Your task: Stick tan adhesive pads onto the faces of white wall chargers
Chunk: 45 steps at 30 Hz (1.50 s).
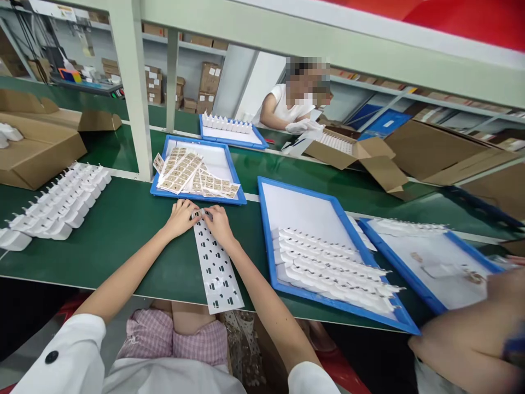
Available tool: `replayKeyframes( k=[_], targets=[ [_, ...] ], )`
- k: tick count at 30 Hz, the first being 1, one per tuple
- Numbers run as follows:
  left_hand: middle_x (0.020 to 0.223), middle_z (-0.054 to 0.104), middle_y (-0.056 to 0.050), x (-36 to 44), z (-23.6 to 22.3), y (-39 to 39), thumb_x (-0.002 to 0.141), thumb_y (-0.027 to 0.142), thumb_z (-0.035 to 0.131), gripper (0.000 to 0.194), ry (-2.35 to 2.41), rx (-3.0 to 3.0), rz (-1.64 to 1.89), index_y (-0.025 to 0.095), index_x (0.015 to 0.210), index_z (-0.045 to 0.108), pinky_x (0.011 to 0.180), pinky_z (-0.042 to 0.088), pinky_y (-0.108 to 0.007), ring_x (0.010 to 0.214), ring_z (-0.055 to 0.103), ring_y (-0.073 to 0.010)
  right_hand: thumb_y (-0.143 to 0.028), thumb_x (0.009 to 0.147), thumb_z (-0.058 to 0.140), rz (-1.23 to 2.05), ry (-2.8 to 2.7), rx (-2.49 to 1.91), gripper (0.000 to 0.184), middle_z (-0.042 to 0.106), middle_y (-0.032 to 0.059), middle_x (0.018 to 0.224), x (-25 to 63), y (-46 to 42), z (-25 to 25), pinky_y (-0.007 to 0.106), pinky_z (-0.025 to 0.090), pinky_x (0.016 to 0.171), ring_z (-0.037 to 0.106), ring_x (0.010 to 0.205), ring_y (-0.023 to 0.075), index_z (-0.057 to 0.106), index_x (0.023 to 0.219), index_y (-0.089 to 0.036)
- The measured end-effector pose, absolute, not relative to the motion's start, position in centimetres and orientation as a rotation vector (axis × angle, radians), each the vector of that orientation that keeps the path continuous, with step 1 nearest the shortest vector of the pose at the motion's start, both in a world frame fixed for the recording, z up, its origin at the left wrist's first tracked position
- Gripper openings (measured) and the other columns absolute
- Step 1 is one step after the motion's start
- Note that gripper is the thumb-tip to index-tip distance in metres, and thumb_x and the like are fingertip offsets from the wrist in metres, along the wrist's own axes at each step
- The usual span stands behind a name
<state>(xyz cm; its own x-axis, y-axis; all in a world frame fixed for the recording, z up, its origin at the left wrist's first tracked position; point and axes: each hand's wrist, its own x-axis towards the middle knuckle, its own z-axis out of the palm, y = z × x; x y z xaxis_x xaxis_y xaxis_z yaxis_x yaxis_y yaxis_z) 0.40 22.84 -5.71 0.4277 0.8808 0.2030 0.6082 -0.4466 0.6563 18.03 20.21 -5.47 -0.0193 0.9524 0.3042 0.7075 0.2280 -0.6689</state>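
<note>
Where hands [179, 220] pinch, glossy strip [214, 264] seems plastic.

My top [172, 376]: white, softly creased. Left sleeve [77, 353]: white, wide, cut off near the elbow; one round, dark, button-like disc [51, 357] on it. Right sleeve [312, 378]: white too, only the hem end in view. My shorts [200, 343]: pinkish-mauve plaid, fine check, rumpled folds. Left hand [180, 218] and right hand [220, 224] bare; forearms [131, 271] likewise.
</note>
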Motion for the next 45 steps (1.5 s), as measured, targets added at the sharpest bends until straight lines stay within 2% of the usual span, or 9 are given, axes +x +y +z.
replayKeyframes(
  k=[7, 13, 19, 24, 27, 30, 36, 41, 45],
  targets=[
    [0.094, 0.071, -0.002, 1.7, -7.0, 23.1, 0.088, 0.027, 0.065, 0.022, 1.115, 1.795, 0.895, 0.017, 0.107, 0.062, 0.078, 0.054, -0.032, 0.079, 0.068, -0.0173, -0.029, 0.094, 0.056, 0.402, -1.708, -1.497, 0.025, 0.075, 0.013, 0.107, 18.0, 19.2, -6.5, 0.043, 0.055, 0.095, 0.069, 0.101, 0.0271, 0.073, 0.108, -0.019],
    [0.087, 0.076, -0.005, 2.1, -7.2, 23.1, 0.081, 0.031, 0.071, 0.021, 1.0, 1.564, 0.946, 0.017, 0.096, 0.066, 0.077, 0.058, -0.033, 0.081, 0.073, -0.0213, -0.03, 0.095, 0.055, 0.361, -1.694, -1.457, 0.023, 0.078, 0.0114, 0.107, 18.0, 18.5, -6.4, 0.04, 0.056, 0.094, 0.072, 0.101, 0.0259, 0.074, 0.105, -0.02],
    [0.087, 0.076, -0.005, 1.7, -5.9, 22.0, 0.078, 0.04, 0.075, 0.025, 0.939, 1.56, 0.929, 0.017, 0.087, 0.07, 0.081, 0.056, -0.034, 0.081, 0.072, -0.0218, -0.028, 0.096, 0.054, 0.308, -1.758, -1.413, 0.021, 0.079, 0.009, 0.095, 18.6, 17.8, -5.9, 0.032, 0.057, 0.084, 0.076, 0.088, 0.0219, 0.072, 0.101, -0.019],
    [0.075, 0.072, -0.004, 1.5, -4.9, 21.7, 0.085, 0.059, 0.063, 0.044, 0.928, 1.578, 0.874, 0.017, 0.075, 0.066, 0.078, 0.054, -0.033, 0.075, 0.068, -0.0194, -0.029, 0.1, 0.051, 0.15, -1.878, -1.372, 0.023, 0.077, 0.0065, 0.086, 18.5, 17.2, -5.7, 0.029, 0.054, 0.073, 0.073, 0.078, 0.0205, 0.071, 0.092, -0.023],
    [0.068, 0.066, -0.001, 1.0, -4.7, 22.0, 0.091, 0.055, 0.059, 0.044, 0.952, 1.611, 0.779, 0.016, 0.071, 0.063, 0.075, 0.054, -0.031, 0.07, 0.065, -0.016, -0.029, 0.103, 0.048, 0.068, -1.988, -1.287, 0.028, 0.077, 0.0081, 0.091, 18.1, 16.8, -5.4, 0.03, 0.053, 0.074, 0.071, 0.082, 0.0203, 0.071, 0.089, -0.023],
    [0.074, 0.066, 0.0, 0.3, -4.4, 22.4, 0.096, 0.046, 0.062, 0.037, 0.977, 1.67, 0.636, 0.014, 0.079, 0.065, 0.072, 0.056, -0.031, 0.071, 0.065, -0.0138, -0.029, 0.103, 0.048, 0.007, -2.077, -1.192, 0.029, 0.075, 0.0107, 0.097, 17.7, 16.3, -4.9, 0.033, 0.054, 0.078, 0.069, 0.089, 0.0215, 0.071, 0.086, -0.022],
    [0.096, 0.07, -0.004, -1.6, -3.4, 23.2, 0.099, 0.041, 0.063, 0.029, 1.052, 1.902, 0.384, 0.012, 0.102, 0.067, 0.078, 0.06, -0.034, 0.085, 0.069, -0.0159, -0.025, 0.102, 0.051, -0.008, -2.17, -1.121, 0.029, 0.07, 0.0122, 0.091, 17.1, 15.4, -3.9, 0.037, 0.05, 0.076, 0.062, 0.084, 0.0223, 0.066, 0.077, -0.021],
    [0.106, 0.07, -0.006, -2.7, -2.7, 23.2, 0.099, 0.039, 0.063, 0.027, 1.123, 2.19, 0.264, 0.014, 0.109, 0.067, 0.086, 0.06, -0.039, 0.094, 0.069, -0.0181, -0.023, 0.099, 0.052, 0.136, -2.176, -1.153, 0.028, 0.066, 0.008, 0.078, 17.0, 14.4, -2.6, 0.034, 0.047, 0.07, 0.059, 0.075, 0.0209, 0.065, 0.075, -0.021],
    [0.115, 0.068, -0.008, -2.5, -2.7, 22.8, 0.099, 0.038, 0.063, 0.028, 1.257, 2.379, 0.253, 0.014, 0.114, 0.066, 0.094, 0.058, -0.044, 0.105, 0.067, -0.021, -0.032, 0.098, 0.054, 0.314, -2.062, -1.206, 0.028, 0.066, 0.0053, 0.072, 17.4, 11.9, -1.7, 0.031, 0.047, 0.062, 0.059, 0.066, 0.0184, 0.065, 0.075, -0.02]
  ],
)
